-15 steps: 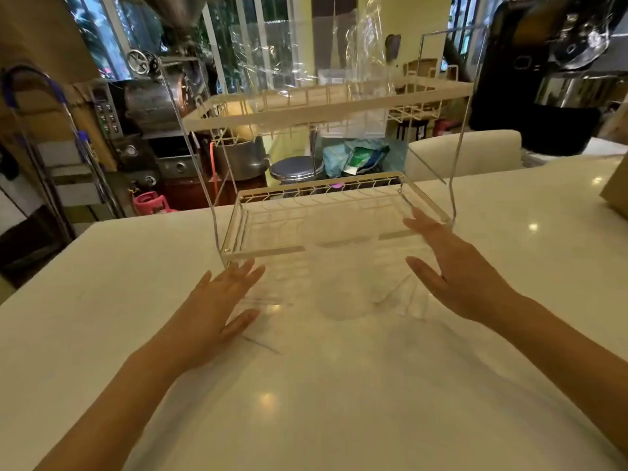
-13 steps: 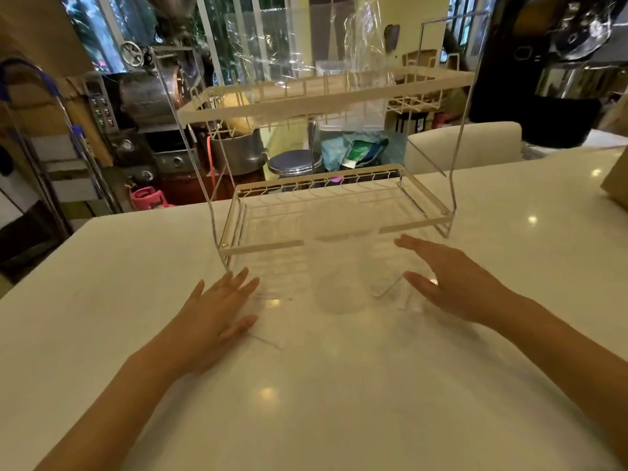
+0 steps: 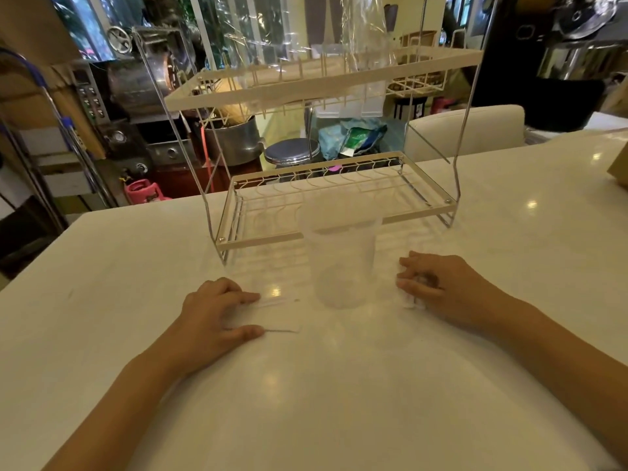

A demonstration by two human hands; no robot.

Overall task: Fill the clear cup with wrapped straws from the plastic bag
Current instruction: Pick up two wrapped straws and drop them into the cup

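Observation:
A clear cup point(image 3: 343, 266) stands upright on the white table, just in front of the rack's lower shelf. A see-through plastic bag point(image 3: 282, 316) lies flat on the table across the cup's base; whether it passes under or in front of the cup I cannot tell. A thin wrapped straw point(image 3: 277, 302) shows inside its left end. My left hand point(image 3: 217, 311) pinches that left end between forefinger and thumb. My right hand point(image 3: 438, 287) is curled around the bag's bunched white right end point(image 3: 412, 301), right of the cup.
A two-tier cream wire dish rack point(image 3: 418, 212) stands on the white table point(image 3: 306, 402) right behind the cup. Crinkled clear plastic point(image 3: 360, 45) stands on its top shelf. A brown box corner point(image 3: 618, 171) sits at the right edge. Kitchen gear fills the room beyond.
Both hands were flat and open beside the bag; they have slid inward and closed on its two ends. The view has dropped closer to the table.

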